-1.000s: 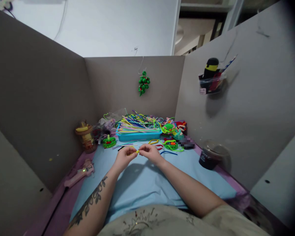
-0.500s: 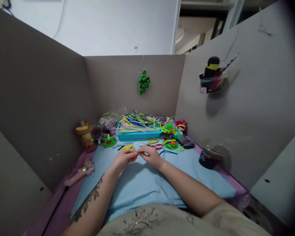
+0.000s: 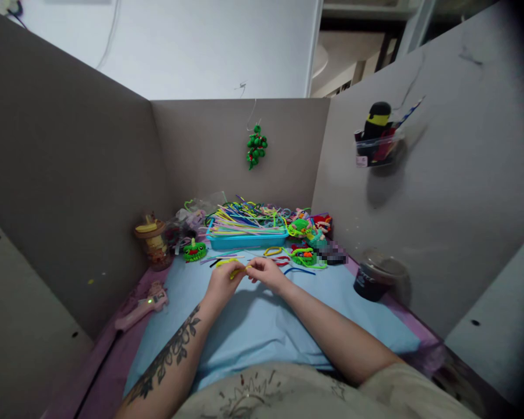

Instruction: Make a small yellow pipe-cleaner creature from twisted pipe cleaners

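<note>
My left hand (image 3: 222,281) and my right hand (image 3: 267,272) meet over a light blue mat (image 3: 262,326), both pinching a yellow pipe cleaner (image 3: 232,267) between their fingertips. The pipe cleaner is bent, with a loop showing above my left fingers. Just beyond the hands lie loose pipe cleaner pieces and green pipe cleaner figures (image 3: 303,256). A blue tray (image 3: 246,240) heaped with colourful pipe cleaners stands behind them.
A pink glue gun (image 3: 143,305) lies at the left of the mat. A small jar (image 3: 153,242) stands at the back left, a dark lidded cup (image 3: 373,278) at the right. Grey partition walls enclose the desk; a green ornament (image 3: 255,146) hangs on the back one.
My hands have kept working the yellow pipe cleaner; the left hand has turned slightly and the yellow loop now sticks out above its fingers.
</note>
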`<state>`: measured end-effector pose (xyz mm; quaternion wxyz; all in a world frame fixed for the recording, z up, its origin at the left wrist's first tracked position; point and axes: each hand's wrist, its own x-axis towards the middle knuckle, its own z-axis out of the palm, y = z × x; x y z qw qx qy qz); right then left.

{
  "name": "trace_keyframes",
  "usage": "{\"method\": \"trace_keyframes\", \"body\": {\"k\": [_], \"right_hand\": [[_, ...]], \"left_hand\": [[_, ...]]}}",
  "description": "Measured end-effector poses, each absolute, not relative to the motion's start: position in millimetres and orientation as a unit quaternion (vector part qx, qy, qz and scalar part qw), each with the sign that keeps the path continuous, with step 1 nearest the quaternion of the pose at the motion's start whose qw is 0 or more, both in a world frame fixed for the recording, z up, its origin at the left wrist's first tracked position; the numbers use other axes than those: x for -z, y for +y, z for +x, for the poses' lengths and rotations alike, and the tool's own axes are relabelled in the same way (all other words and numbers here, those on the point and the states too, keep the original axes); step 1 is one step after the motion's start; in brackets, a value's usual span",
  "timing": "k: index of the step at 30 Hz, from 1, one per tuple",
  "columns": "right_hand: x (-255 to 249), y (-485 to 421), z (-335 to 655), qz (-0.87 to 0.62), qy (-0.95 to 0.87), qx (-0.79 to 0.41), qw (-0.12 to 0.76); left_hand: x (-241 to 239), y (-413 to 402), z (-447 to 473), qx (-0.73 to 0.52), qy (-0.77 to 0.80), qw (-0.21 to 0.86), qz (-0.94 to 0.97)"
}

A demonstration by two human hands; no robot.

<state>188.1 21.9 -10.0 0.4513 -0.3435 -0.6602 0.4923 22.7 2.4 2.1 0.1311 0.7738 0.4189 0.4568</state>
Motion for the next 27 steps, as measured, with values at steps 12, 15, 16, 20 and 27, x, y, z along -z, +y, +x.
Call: {"method": "trace_keyframes", "body": {"k": [12,15,16,20,27], "right_hand": [[7.7,16.8,186.9,-0.377,-0.742,-0.274,0.482],[7.5,16.2,189.0,-0.353,-0.774,-0.224,0.476],[7.6,16.2,189.8,-0.341,-0.786,-0.205,0.473],[9.0,16.7,191.6,-0.305,-0.813,-0.177,0.464],[8.1,19.5,192.7,-0.349,-0.763,-0.252,0.481]], "left_hand": [[-5.4,5.6,25.5,-0.501,0.442,0.374,0.643],[-6.3,3.8,26.0,-0.493,0.44,0.465,0.589],[-6.4,3.1,25.8,-0.484,0.44,0.493,0.573],[-5.9,1.8,23.9,-0.44,0.446,0.572,0.529],[-2.8,8.4,22.2,-0.516,0.422,0.464,0.583]]}}
